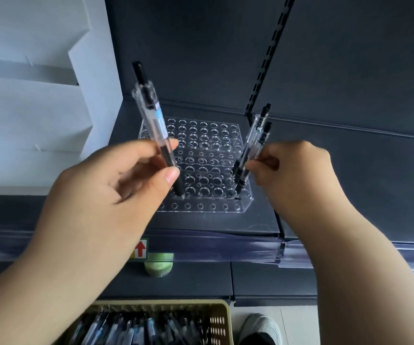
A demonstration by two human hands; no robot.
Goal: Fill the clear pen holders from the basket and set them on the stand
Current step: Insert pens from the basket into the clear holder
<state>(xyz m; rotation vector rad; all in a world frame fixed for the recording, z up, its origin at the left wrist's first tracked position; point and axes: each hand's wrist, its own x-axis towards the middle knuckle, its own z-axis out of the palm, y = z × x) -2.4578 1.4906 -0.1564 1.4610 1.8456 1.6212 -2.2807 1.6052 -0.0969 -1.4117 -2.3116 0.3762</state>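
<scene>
Clear pen holder (208, 145), seen from the head camera: a see-through block with rows of round holes in its top, sitting on a dark shelf (213, 221) in front of a dark back panel.

At the holder's front left corner, the left hand (96, 185) pinches one pen (160, 128) between thumb and fingers. This pen has a clear barrel and a black grip; it stands nearly upright, leaning a little to the left, with its lower end down in a front-row hole.

At the holder's front right corner, the right hand (293, 170) grips two pens (257, 130) together in curled fingertips. They lean to the right, and their black lower ends reach the holes at that corner. The hands are held apart, one on each side of the holder.

Below the holder, at the bottom edge of the view, a tan basket (222, 317) with a perforated wall holds many more pens (131, 329). Between the holder and the basket, under the shelf's front edge, are a sticker with a red arrow (140, 249) and a round green object (158, 266). Right of the basket, the toe of a pale shoe (260, 324) shows. Behind the holder to its right, a slotted rail (268, 58) runs up the back panel.
</scene>
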